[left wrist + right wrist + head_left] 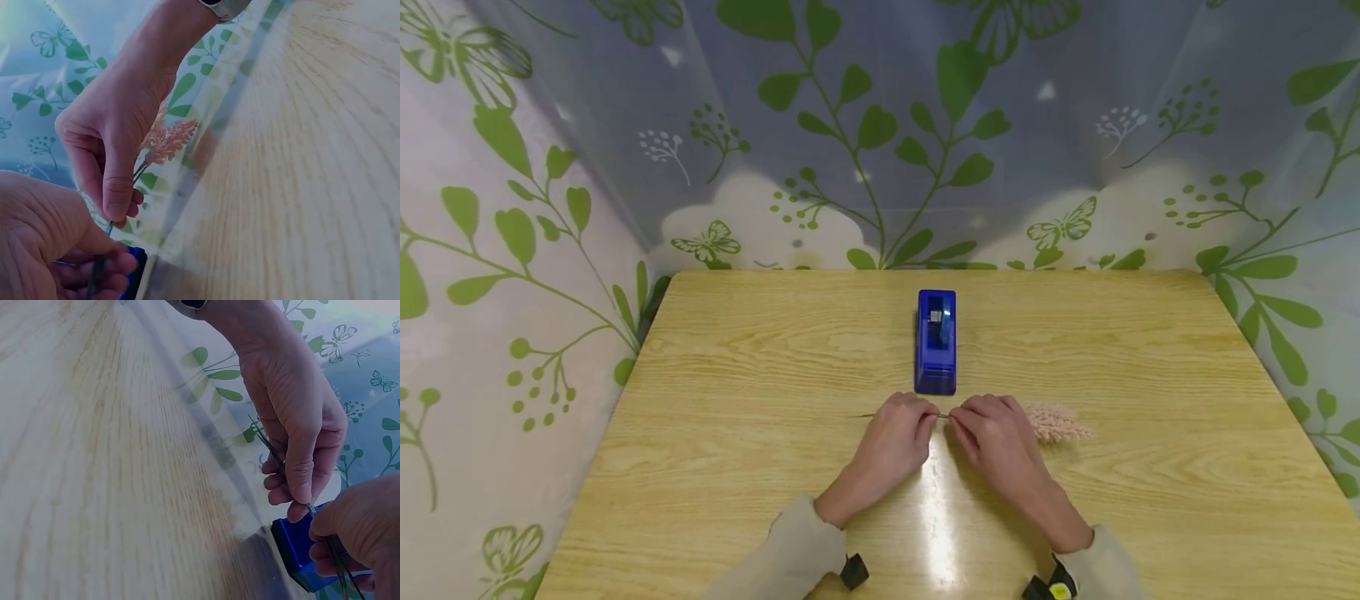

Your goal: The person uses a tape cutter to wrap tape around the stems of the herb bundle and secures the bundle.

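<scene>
Both hands pinch one thin dark wire stem (943,415) bearing a pale pink fluffy artificial flower sprig (1058,423), held low over the near middle of the light wooden table (715,433). The left hand (897,440) grips the bare stem toward its left end; the right hand (994,437) pinches it just beside, with the plume lying to the right. The stem looks light, bendable and slippery, best held on the wire, since the plume seems soft and crushable. One blue plastic tape dispenser (936,342) stands just beyond the hands.
</scene>
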Demonstrator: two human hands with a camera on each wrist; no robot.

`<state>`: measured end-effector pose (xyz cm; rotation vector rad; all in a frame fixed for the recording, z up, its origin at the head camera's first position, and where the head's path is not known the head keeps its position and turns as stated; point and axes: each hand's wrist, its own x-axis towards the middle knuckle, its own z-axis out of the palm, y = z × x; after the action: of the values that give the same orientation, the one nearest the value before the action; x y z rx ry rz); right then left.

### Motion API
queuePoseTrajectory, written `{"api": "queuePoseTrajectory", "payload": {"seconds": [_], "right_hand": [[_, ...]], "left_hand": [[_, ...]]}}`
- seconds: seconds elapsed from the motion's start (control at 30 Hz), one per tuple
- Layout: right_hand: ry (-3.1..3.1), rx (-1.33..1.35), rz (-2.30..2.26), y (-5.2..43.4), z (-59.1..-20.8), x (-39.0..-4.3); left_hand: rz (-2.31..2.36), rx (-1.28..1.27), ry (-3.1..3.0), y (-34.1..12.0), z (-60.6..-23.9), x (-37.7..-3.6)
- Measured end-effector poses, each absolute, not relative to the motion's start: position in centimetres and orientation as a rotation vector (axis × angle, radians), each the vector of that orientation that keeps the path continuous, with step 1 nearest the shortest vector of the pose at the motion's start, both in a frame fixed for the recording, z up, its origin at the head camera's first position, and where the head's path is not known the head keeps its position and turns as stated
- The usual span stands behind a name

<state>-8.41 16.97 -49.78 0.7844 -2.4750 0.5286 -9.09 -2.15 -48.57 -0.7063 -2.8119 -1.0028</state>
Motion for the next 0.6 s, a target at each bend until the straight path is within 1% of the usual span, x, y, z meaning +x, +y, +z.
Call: {"api": "queuePoseTrajectory", "payload": {"seconds": [0.3,0.6], "right_hand": [[-2.527,0.836,0.504,17.2,-49.2,-8.9],[-2.893,0.891,0.605,17.4,-47.7,-9.5]], "left_hand": [[-0.947,-0.731,-2.882,-2.2,-47.9,-9.8],[-0.984,-0.713,-2.863,-2.5,-48.0,-10.0]]}}
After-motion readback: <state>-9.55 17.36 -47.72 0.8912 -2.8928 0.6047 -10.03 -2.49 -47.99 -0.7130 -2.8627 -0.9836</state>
